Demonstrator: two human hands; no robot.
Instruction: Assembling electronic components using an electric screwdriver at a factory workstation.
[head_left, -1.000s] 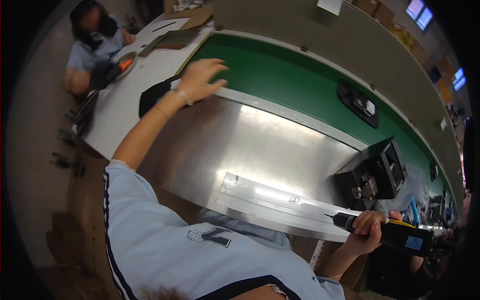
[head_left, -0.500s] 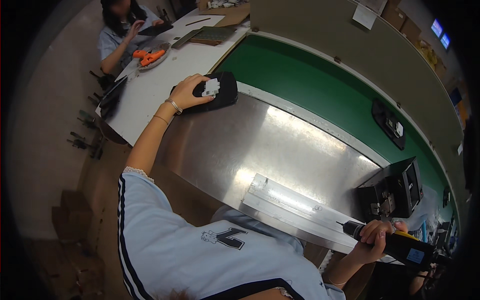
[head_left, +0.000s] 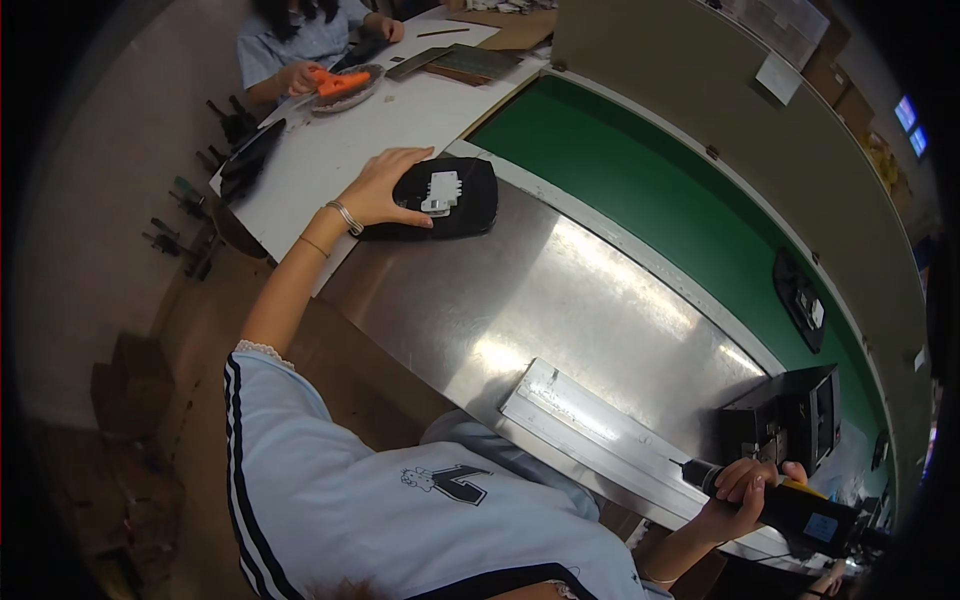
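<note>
My left hand (head_left: 378, 192) is at the left end of the metal worktop, thumb and fingers spread over a flat black panel (head_left: 480, 200) with rounded corners. Between thumb and fingers, a small white notched bracket (head_left: 444, 188) lies on the panel. I cannot tell whether the fingertips press on the panel. Low at the right, my right hand (head_left: 738, 498) is wrapped round a black electric screwdriver (head_left: 808, 518) with a yellow strip. Its thin bit points left, over a pale metal bar (head_left: 590, 408) along the worktop's near edge, far from the panel.
A green conveyor belt (head_left: 620, 185) runs behind the metal worktop (head_left: 455, 290), carrying another black panel (head_left: 792, 290) at the right. A black box (head_left: 775, 415) stands near the screwdriver. Across the white table (head_left: 400, 120), a co-worker touches an orange object (head_left: 342, 84) on a round dish.
My left hand's fingers have spread off the white bracket, which now shows more fully. The screwdriver stays in my right hand. The co-worker's hand has come down to the orange object. The view has shifted slightly.
</note>
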